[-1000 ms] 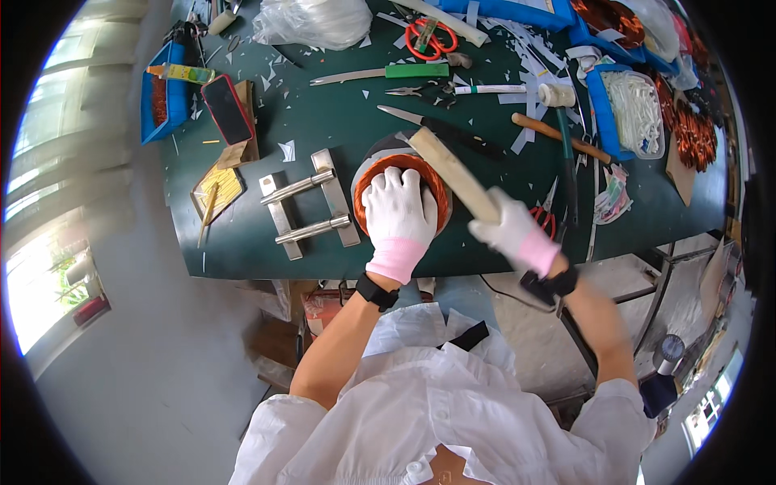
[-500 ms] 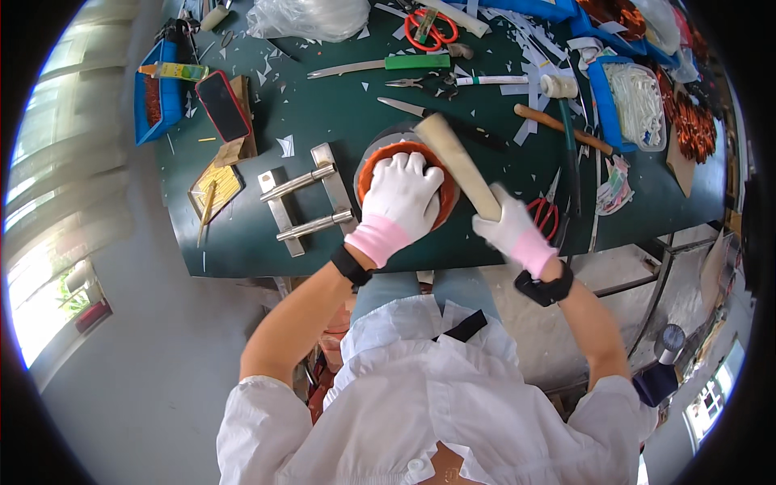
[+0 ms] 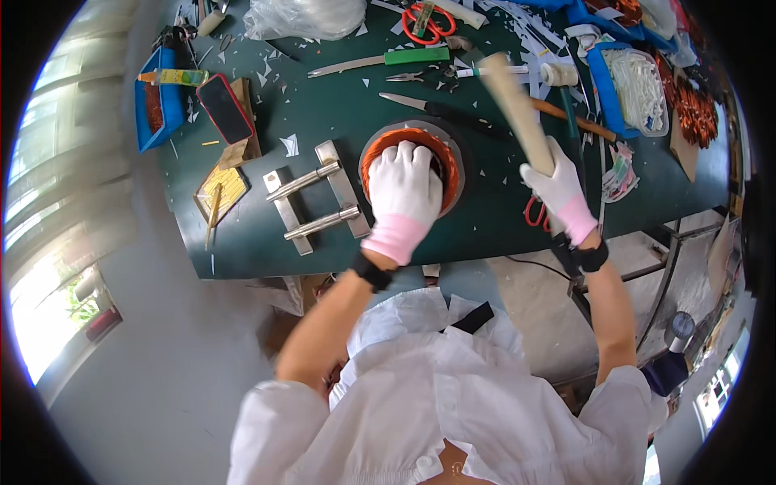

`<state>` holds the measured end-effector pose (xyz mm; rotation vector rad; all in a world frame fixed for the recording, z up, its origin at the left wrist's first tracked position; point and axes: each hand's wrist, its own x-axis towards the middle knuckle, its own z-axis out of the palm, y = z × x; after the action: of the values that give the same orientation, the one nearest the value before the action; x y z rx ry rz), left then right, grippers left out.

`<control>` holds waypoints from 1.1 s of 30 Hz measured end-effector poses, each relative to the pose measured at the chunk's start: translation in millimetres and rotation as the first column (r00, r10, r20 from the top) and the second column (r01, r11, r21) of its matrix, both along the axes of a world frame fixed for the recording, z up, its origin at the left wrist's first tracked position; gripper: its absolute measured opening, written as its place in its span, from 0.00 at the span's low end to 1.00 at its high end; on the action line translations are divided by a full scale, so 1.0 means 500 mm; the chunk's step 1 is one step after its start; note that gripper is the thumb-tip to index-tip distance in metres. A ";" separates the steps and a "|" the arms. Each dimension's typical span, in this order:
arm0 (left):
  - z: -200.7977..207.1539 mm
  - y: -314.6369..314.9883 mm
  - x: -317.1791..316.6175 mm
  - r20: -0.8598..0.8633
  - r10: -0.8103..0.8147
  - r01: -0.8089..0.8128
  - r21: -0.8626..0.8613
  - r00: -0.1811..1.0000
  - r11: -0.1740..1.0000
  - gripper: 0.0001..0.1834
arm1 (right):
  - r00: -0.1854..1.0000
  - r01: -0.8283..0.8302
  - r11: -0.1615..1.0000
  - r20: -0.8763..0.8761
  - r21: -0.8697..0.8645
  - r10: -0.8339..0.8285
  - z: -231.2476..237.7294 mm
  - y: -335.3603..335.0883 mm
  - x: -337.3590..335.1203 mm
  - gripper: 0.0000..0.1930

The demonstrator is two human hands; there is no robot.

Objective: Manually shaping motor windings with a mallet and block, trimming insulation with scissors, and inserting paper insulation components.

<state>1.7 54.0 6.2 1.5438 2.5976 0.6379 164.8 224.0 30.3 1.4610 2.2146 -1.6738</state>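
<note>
A round stator [image 3: 453, 160], with an orange copper winding inside a grey metal rim, sits near the front middle of the dark green table. My left hand [image 3: 404, 182], in a white glove with a pink cuff, lies over it. Its fingers curl down into the opening, so the fingertips are hidden. My right hand [image 3: 558, 184], gloved alike, grips the lower end of a pale flat wooden bat [image 3: 519, 113]. The bat is raised to the right of the stator, apart from it, its upper end blurred by motion.
Left of the stator lies a metal frame with two rods [image 3: 311, 198]. Behind it are a knife [image 3: 436, 109], pliers [image 3: 420, 78] and a green-handled blade [image 3: 412, 56]. Red-handled scissors [image 3: 533, 212] and a wooden-handled hammer [image 3: 586, 125] lie right; a phone [image 3: 225, 109] lies left.
My right hand has swung the bat up and to the right, away from the stator's edge. My left hand stays on the stator, its wrist a little further right.
</note>
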 end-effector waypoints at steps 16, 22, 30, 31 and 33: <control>0.030 0.019 -0.043 0.068 -0.463 0.466 -0.210 0.884 0.859 0.08 | 0.897 -0.426 0.836 0.039 0.345 0.440 -0.038 0.056 0.006 0.16; 0.003 0.024 -0.072 0.097 -0.749 0.747 -0.226 0.656 0.625 0.07 | 0.973 -0.228 0.902 -0.054 -0.366 0.223 -0.021 -0.041 0.005 0.18; 0.014 0.018 0.022 -0.044 -0.022 0.016 -0.117 0.999 0.993 0.11 | 0.994 -0.096 0.906 0.013 -0.412 0.111 -0.013 -0.092 0.002 0.19; 0.012 0.015 0.017 -0.032 -0.055 0.051 -0.128 0.998 0.991 0.11 | 0.972 -0.230 0.947 -0.008 -0.225 0.234 -0.019 -0.069 0.006 0.18; 0.012 0.017 0.006 -0.018 -0.093 0.090 -0.109 0.996 0.990 0.11 | 0.907 -0.420 0.884 0.103 0.205 0.407 -0.024 0.004 0.010 0.18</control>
<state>4.9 62.7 12.5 1.6351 2.5140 0.4663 170.1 225.8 18.0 0.9452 2.5177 -1.2677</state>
